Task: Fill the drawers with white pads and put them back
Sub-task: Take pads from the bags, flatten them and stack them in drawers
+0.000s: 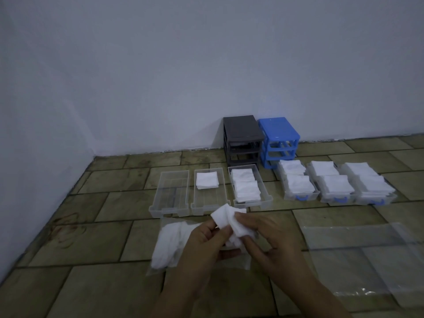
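A: Going rightward from the grey rack (243,140), what's what?

B: On the floor before it: an empty drawer (170,191), one part-filled (207,191), one full (249,188). Nearer, the left hand (204,244) and right hand (268,237) have their fingers curled, pinching a wad of white pads (229,220).

A: Handling?

B: Probably light, soft, clingy; pinch an edge to peel one off.

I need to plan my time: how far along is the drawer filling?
Done: the three blue-handled drawers and one clear drawer look full. In hand: both hands, left and right, hold pads. Left: the half-filled drawer, the empty drawer, then returning all to the frames.
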